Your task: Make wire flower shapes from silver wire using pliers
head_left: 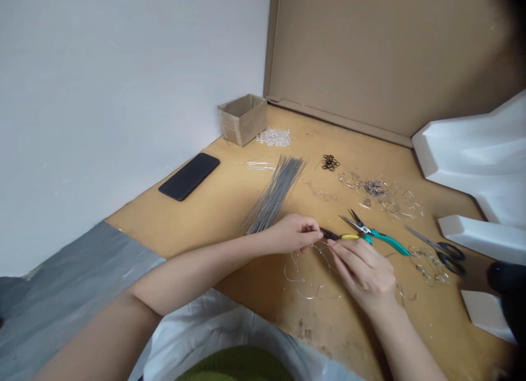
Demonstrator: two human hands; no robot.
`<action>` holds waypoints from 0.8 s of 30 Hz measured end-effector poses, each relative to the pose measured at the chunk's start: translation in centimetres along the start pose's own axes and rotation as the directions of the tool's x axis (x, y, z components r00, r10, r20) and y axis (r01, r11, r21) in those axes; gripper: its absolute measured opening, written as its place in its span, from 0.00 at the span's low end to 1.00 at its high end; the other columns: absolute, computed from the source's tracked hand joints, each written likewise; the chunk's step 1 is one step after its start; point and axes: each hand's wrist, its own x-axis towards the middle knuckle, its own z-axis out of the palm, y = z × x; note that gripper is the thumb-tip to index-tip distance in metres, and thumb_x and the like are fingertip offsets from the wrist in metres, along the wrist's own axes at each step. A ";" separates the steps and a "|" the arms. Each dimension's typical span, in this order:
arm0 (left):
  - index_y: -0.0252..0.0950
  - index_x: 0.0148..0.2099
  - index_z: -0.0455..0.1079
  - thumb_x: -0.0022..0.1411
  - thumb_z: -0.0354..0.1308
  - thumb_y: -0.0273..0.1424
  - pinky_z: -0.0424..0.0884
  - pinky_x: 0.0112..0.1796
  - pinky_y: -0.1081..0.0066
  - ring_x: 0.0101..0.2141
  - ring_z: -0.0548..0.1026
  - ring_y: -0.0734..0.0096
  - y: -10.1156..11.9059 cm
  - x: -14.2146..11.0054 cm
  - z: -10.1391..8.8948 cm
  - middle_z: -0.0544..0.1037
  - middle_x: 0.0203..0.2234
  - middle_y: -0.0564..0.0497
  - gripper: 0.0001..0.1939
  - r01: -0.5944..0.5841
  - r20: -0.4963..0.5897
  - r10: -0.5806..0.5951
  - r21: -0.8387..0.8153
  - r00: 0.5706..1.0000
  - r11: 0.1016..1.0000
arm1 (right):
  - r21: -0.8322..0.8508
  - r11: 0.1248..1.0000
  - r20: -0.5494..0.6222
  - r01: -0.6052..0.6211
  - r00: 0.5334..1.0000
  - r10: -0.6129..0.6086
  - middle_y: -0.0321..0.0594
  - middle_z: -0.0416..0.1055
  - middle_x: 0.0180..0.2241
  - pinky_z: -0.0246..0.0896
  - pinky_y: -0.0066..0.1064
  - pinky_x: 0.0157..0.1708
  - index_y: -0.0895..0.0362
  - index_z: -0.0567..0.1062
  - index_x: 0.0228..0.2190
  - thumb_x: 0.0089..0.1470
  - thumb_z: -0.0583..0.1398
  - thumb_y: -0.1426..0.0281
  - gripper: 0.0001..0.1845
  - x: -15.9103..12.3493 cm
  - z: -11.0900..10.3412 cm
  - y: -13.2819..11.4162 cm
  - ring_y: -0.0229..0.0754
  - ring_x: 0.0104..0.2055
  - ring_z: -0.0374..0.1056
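Observation:
My left hand (298, 232) is closed in a pinch on one side of a thin wire piece (306, 296) bent into loops. My right hand (365, 269) pinches the same wire piece from the other side, and its curved loops hang below my fingers. Just behind the fingertips is a dark tool with a yellow handle (349, 236), partly hidden by my right hand. Needle-nose pliers (372, 231) with green handles lie with their jaws apart beyond my right hand. A bundle of straight grey wires (275, 192) lies beyond my left wrist.
Scissors (441, 249) and a wire-and-bead piece (429, 266) lie at the right. Farther back are tangled wire pieces (376, 188), black rings (330, 162), clear beads (274, 137) and a small cardboard box (243, 121). A phone (189, 175) lies left; white foam (464, 151) borders the right.

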 end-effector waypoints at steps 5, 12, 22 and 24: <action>0.33 0.30 0.66 0.57 0.50 0.38 0.60 0.22 0.80 0.18 0.65 0.81 0.0 0.0 0.0 0.66 0.16 0.58 0.13 -0.001 0.006 0.001 -0.004 1.000 1.000 | 0.037 0.999 -0.013 -0.013 1.000 0.013 0.42 0.75 0.33 0.68 0.35 0.33 0.53 0.73 0.41 0.50 0.59 0.79 0.16 -0.1 0.3 0.0 0.42 0.32 0.71; 0.33 0.30 0.67 0.58 0.50 0.40 0.58 0.22 0.79 0.19 0.65 0.80 0.1 -0.1 -0.2 0.66 0.16 0.57 0.15 0.004 0.012 -0.004 0.036 1.000 0.999 | 0.057 0.998 -0.027 -0.030 0.999 0.031 0.42 0.75 0.32 0.67 0.35 0.32 0.53 0.74 0.39 0.50 0.59 0.79 0.14 0.3 0.2 -0.1 0.41 0.32 0.71; 0.33 0.31 0.67 0.58 0.50 0.40 0.58 0.22 0.80 0.19 0.65 0.80 -0.1 -0.1 -0.2 0.66 0.16 0.57 0.14 -0.008 0.020 0.008 0.026 1.000 1.000 | 0.038 0.999 -0.038 -0.018 0.999 0.020 0.42 0.74 0.32 0.67 0.34 0.32 0.54 0.72 0.39 0.48 0.60 0.81 0.16 0.5 0.2 -0.2 0.41 0.33 0.70; 0.33 0.31 0.67 0.58 0.50 0.40 0.59 0.22 0.80 0.19 0.66 0.80 -0.1 -0.1 -0.1 0.65 0.16 0.57 0.14 -0.010 0.020 0.009 0.010 1.000 1.000 | 0.043 0.999 -0.039 -0.019 0.999 0.020 0.43 0.74 0.32 0.67 0.34 0.32 0.54 0.73 0.38 0.48 0.60 0.82 0.16 0.5 0.2 -0.2 0.41 0.33 0.70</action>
